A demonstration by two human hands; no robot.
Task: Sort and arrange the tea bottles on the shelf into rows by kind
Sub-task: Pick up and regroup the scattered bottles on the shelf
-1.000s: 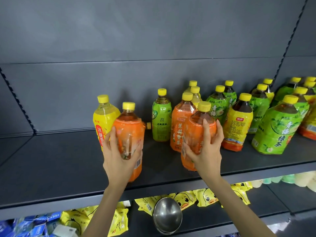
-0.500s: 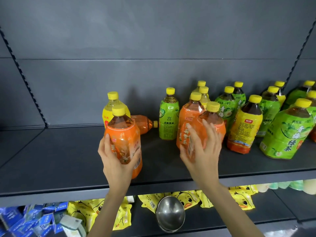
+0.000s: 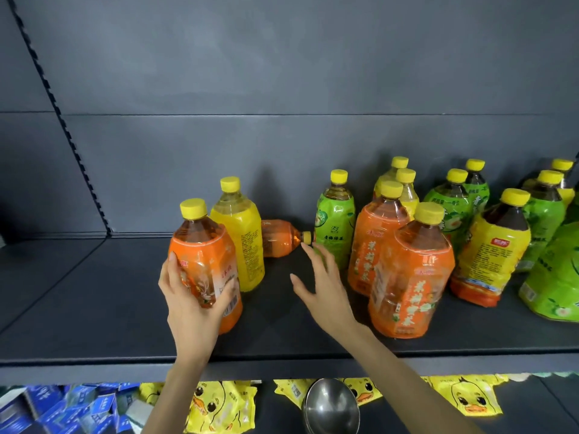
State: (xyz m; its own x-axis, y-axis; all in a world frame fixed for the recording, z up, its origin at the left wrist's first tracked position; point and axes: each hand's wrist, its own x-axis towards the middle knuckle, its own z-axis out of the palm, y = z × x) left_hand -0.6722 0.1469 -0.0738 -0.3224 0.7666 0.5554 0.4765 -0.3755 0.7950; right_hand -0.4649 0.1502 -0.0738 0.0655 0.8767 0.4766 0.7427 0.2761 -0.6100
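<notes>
My left hand (image 3: 191,296) grips an upright orange-labelled tea bottle (image 3: 203,261) near the front of the dark shelf (image 3: 94,292). A yellow-labelled bottle (image 3: 239,236) stands right behind it. Another orange bottle (image 3: 282,238) lies on its side further back, cap pointing right. My right hand (image 3: 319,283) is open, fingers spread, stretched toward that lying bottle's cap and holding nothing. To its right stand two orange bottles (image 3: 410,277), one behind the other. A small green-labelled bottle (image 3: 335,220) stands at the back.
Several green and yellow-labelled bottles (image 3: 492,249) crowd the shelf's right side. The left part of the shelf is bare. Below, yellow duck packets (image 3: 219,402), blue boxes (image 3: 62,408) and a steel bowl (image 3: 332,408) lie on a lower shelf.
My right hand let go of the front orange bottle on the right and moved left toward the lying bottle. My left hand shifted its orange bottle in front of the yellow one.
</notes>
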